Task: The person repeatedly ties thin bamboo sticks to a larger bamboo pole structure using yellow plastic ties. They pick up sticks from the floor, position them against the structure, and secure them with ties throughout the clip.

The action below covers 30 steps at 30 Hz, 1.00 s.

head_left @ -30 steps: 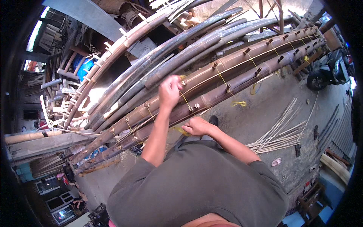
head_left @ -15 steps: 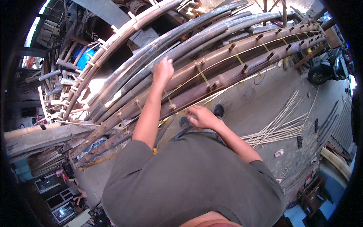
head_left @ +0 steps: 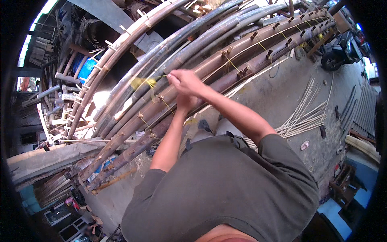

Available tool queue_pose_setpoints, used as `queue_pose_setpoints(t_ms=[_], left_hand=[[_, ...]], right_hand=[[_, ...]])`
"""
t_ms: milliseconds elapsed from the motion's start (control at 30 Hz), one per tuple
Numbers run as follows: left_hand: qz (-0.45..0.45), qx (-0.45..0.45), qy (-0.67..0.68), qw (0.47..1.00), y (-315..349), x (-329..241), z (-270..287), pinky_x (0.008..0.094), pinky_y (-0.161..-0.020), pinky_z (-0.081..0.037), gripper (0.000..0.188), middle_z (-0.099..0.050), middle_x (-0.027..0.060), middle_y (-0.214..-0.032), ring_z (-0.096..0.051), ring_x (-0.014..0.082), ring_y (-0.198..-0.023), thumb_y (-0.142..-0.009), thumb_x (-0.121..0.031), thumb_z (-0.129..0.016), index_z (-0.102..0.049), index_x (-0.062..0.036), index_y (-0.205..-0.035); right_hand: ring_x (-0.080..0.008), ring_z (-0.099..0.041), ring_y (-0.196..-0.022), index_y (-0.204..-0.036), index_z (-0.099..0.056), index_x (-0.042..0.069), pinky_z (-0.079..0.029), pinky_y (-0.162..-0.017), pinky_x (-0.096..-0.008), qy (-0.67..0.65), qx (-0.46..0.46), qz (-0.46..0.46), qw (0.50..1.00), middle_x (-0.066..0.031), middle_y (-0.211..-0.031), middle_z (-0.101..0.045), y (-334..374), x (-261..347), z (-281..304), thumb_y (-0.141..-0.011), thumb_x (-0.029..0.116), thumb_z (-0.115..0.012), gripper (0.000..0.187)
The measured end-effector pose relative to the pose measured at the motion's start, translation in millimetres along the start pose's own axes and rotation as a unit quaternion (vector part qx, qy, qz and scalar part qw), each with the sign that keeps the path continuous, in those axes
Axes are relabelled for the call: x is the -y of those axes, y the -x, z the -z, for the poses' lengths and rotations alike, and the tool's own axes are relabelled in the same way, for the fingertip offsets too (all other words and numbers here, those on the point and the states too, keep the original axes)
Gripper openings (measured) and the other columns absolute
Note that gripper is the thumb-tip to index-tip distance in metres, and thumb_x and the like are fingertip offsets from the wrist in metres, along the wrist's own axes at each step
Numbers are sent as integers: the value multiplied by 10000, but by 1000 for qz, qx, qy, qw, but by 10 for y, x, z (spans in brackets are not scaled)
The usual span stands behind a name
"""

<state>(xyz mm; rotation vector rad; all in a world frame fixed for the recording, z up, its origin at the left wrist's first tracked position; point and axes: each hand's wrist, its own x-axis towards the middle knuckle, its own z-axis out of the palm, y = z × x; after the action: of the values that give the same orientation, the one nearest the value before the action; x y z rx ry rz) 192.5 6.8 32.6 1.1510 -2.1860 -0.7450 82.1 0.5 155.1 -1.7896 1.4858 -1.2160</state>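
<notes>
Before me lie two long brown bamboo poles, a far one [head_left: 209, 66] and a near one [head_left: 199, 103], with short pegs standing up along them and yellow cord [head_left: 230, 62] tied across in several places. Above the far pole, my right hand [head_left: 184, 82] is closed on a strand of yellow cord. To its left, a loose yellow bundle [head_left: 144, 83] of that cord is blurred by motion. Just below, my left hand [head_left: 186, 102] is over the gap between the poles; its fingers are hidden behind my right hand.
More curved bamboo poles [head_left: 189, 46] are stacked beyond, beside a curved bamboo piece with pegs [head_left: 105, 66]. Thin bamboo strips [head_left: 308, 113] lie on the concrete floor at right. A motorbike [head_left: 342, 52] stands at far right. A concrete ledge [head_left: 56, 155] runs at left.
My right hand has risen from near my waist to above the far pole, with yellow cord in it. My left hand has come back nearer to me. The view has shifted slightly.
</notes>
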Motion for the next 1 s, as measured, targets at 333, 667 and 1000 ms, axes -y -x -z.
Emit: queue_pose_setpoints(t_ms=[333, 667, 1000], left_hand=[[182, 101, -39, 977, -117, -516, 346, 509, -793, -483, 364, -677, 185, -938, -636, 404, -932, -965, -405, -452, -655, -116, -1049], [110, -43, 223, 968, -1098, -741, 510, 267, -564, -452, 300, -572, -5, -633, -516, 69, -582, -1009, -196, -454, -673, 2, -950], [128, 205, -78, 967, -1493, 500, 432, 496, -840, -484, 300, -670, 223, -941, -632, 418, -940, -921, -294, -495, -700, -79, -962]], right_hand=[[-198, -617, -724, -759, -626, -1, -487, -695, -399, -298, 246, 62, 920, -110, -764, -667, 382, 113, 701, -957, 383, -533, 442], [-423, -611, -670, -644, -650, 23, -495, -649, -494, 37, 309, -67, 948, -239, -669, -606, 1353, -260, 363, -907, 383, -536, 460], [-346, -634, -815, -890, -621, 44, -494, -768, -444, 170, 151, 40, 973, -174, -876, -655, 1539, -112, -14, -762, 186, -619, 191]])
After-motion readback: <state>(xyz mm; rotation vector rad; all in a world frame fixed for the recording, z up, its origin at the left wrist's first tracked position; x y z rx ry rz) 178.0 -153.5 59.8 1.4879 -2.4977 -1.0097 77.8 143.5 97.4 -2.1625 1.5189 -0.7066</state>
